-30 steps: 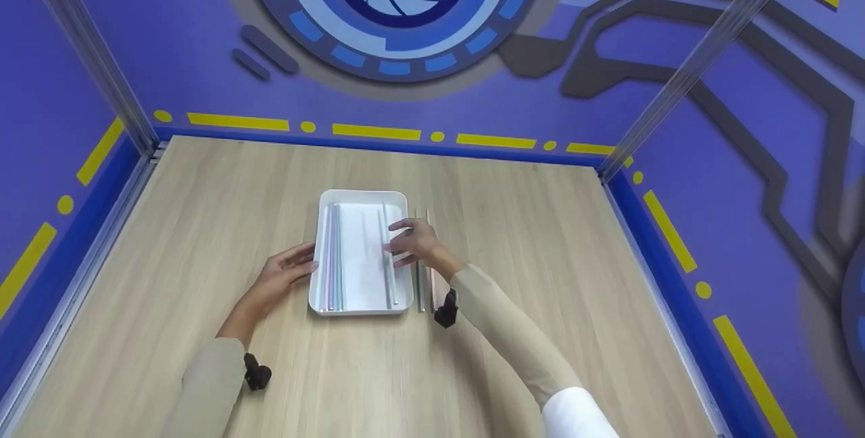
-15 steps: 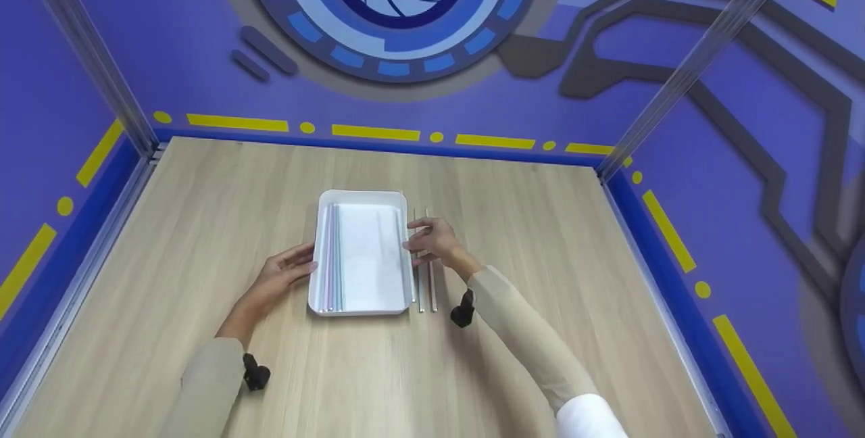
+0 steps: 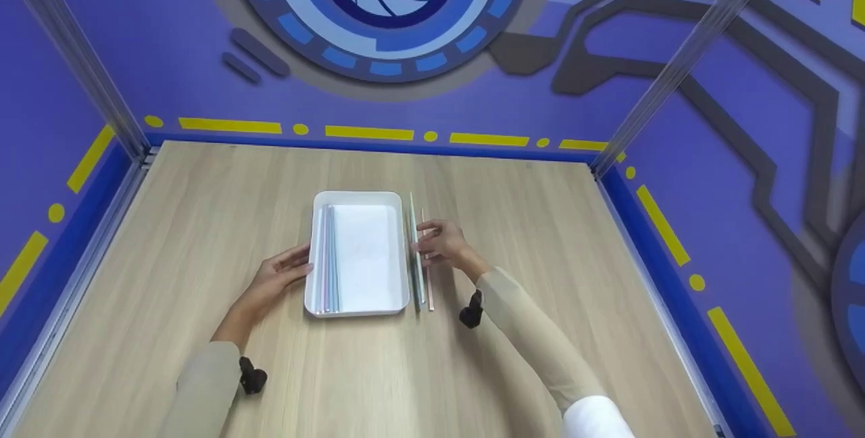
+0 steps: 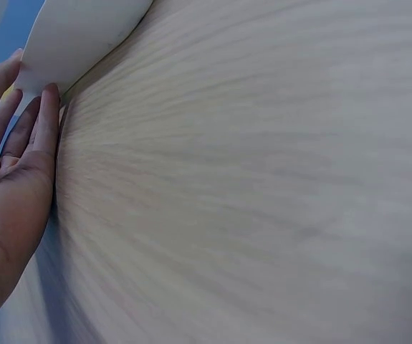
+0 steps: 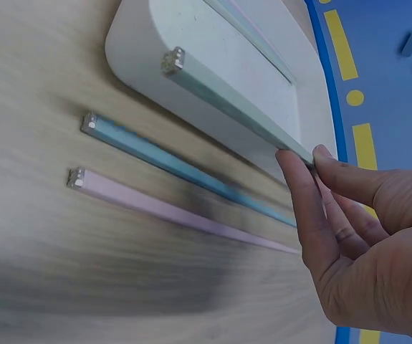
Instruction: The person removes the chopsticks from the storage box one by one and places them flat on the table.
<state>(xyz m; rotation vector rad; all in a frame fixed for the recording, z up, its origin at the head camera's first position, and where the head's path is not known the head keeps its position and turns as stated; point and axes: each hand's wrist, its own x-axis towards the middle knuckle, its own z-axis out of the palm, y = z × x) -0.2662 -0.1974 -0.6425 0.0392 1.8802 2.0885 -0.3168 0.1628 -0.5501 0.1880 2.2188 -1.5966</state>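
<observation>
Beside the tray (image 3: 370,255), the right hand (image 3: 444,243) pinches a green stick (image 5: 227,104); the left hand (image 3: 276,279), fingers straight, touches the tray.

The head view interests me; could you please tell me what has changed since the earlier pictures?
The right hand has carried the pale green stick rightward from over the white tray to beyond its right side, letting nothing go. The left hand stays at the tray's left side; the sticks in the tray and the blue stick and the pink stick lie as before.
</observation>
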